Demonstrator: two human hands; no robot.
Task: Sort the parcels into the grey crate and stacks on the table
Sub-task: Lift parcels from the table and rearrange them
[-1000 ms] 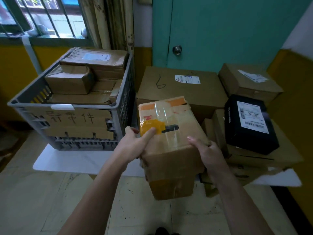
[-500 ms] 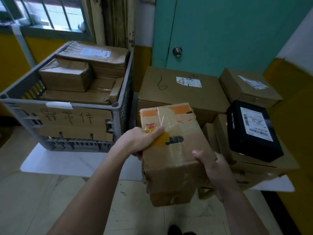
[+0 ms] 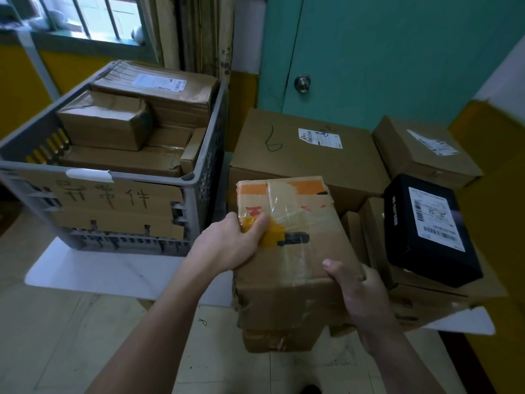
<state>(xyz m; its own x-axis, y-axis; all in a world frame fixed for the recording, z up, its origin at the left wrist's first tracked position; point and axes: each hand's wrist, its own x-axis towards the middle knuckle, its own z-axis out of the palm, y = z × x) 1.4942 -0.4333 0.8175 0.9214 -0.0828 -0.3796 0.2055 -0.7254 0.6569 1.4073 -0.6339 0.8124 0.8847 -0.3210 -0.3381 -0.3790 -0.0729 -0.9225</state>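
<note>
I held the taped parcel (image 3: 298,268) off the table, over its near edge. My left hand (image 3: 230,245) gripped the parcel's left side, thumb pressed on the yellow tape. My right hand (image 3: 358,291) clasped the near right corner, thumb on top and fingers curled round the side. Beyond lay the white table (image 3: 113,274). On its left stood the grey crate (image 3: 199,177), filled with brown parcels, a handwritten cardboard sign on its front. To the right a black parcel (image 3: 426,234) topped a stack of brown boxes. Behind the taped parcel sat a large box (image 3: 306,155), with the teal door (image 3: 397,52) farthest back.
</note>
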